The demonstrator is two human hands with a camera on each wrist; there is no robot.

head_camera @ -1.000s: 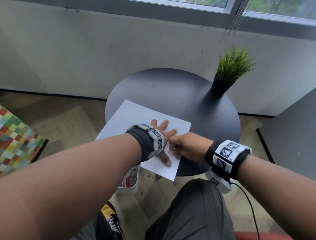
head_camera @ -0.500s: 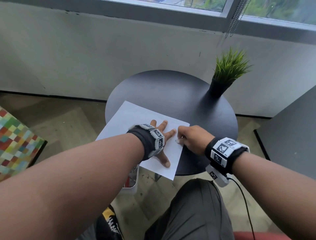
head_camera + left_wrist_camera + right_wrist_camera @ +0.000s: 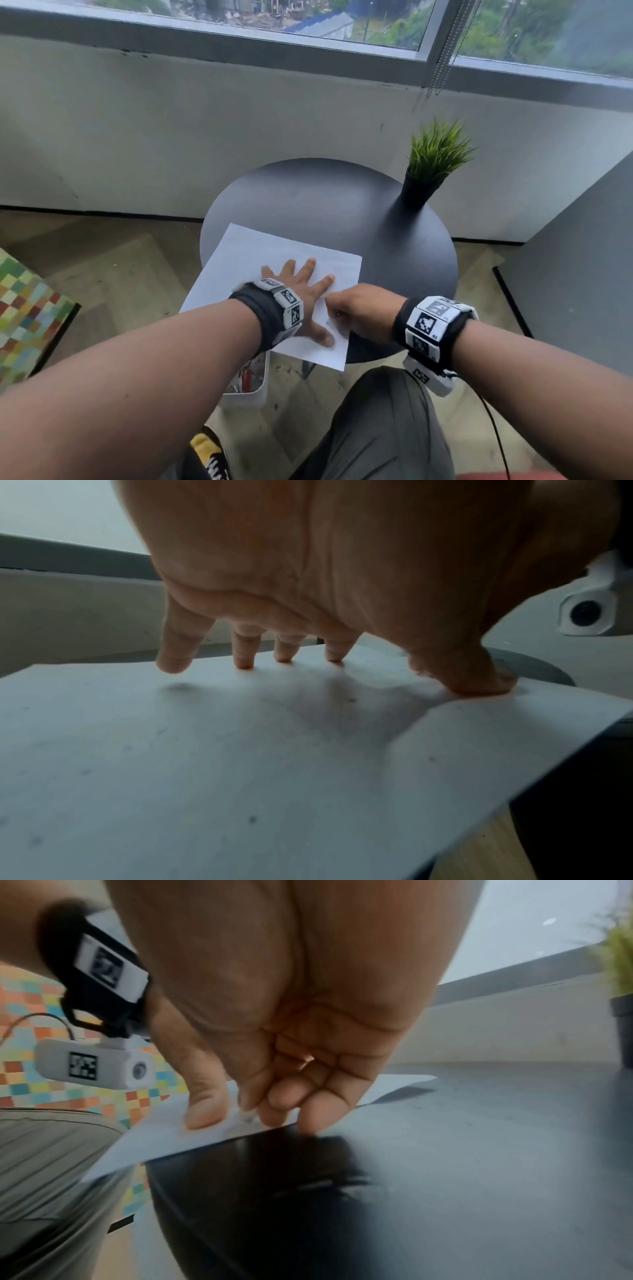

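Note:
A white sheet of paper point(image 3: 260, 253) lies on the near left part of a round dark table point(image 3: 325, 205), and its near corner hangs over the rim. My left hand point(image 3: 301, 287) lies flat on the sheet with its fingers spread; the left wrist view shows the fingertips point(image 3: 245, 664) and thumb pressing the paper point(image 3: 240, 750) down. My right hand point(image 3: 356, 308) has curled fingers at the sheet's right edge. In the right wrist view its thumb point(image 3: 205, 1112) sits on top of the paper point(image 3: 164, 1123), pinching the edge against the fingertips.
A small green plant point(image 3: 435, 161) in a black pot stands at the table's far right. A white bin point(image 3: 250, 387) sits on the floor under the near rim. A chequered cushion point(image 3: 24, 315) is at the left, a grey panel point(image 3: 582, 274) at the right, and my knee point(image 3: 383, 428) below.
My right hand slid along the paper's right edge, first toward the far corner, then back toward me. The left hand stayed flat on the sheet. The head view tilted up.

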